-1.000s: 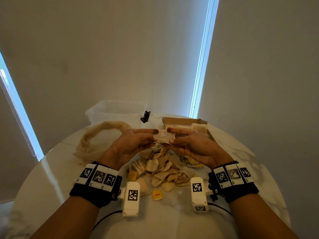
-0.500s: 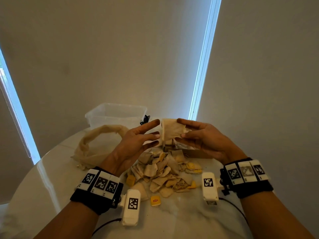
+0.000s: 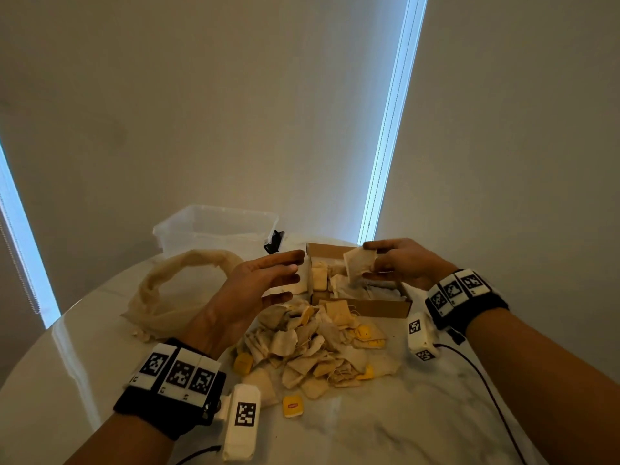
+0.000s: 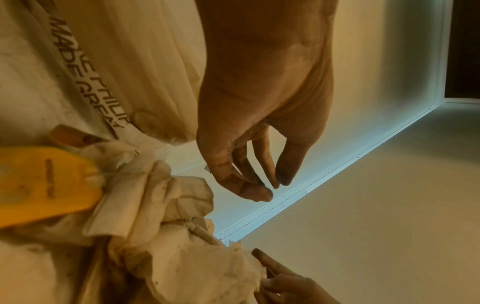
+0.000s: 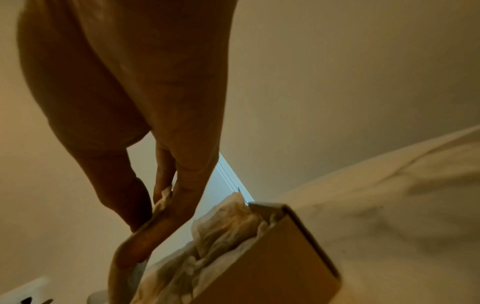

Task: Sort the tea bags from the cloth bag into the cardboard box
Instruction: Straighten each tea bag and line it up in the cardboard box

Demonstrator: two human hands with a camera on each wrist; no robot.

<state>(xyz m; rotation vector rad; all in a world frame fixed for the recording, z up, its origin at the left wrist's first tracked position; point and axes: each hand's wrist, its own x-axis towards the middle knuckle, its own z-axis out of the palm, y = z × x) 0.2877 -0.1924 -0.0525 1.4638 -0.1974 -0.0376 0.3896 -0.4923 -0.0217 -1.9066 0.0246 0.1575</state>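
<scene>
Right hand [image 3: 402,263] pinches a beige paper tea bag [image 3: 359,265] above the open brown cardboard box [image 3: 382,308]. Left hand [image 3: 255,290] spread, empty, above the tea bag pile [image 3: 312,347].

Cloth bag [image 4: 85,61], beside the left hand [image 4: 262,98]: printed band, partly legible, "MADE PHILIP… / MADE GREAT". Yellow tag [image 4: 44,185] print: unreadable.

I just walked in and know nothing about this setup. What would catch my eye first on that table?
Probably the heap of loose tea bags with yellow tags, spread over the middle of the round marble table. Just behind it, the right hand pinches one tea bag above the open cardboard box, already partly filled. The left hand hovers open beside it, with the limp cloth bag slumped at far left.
</scene>
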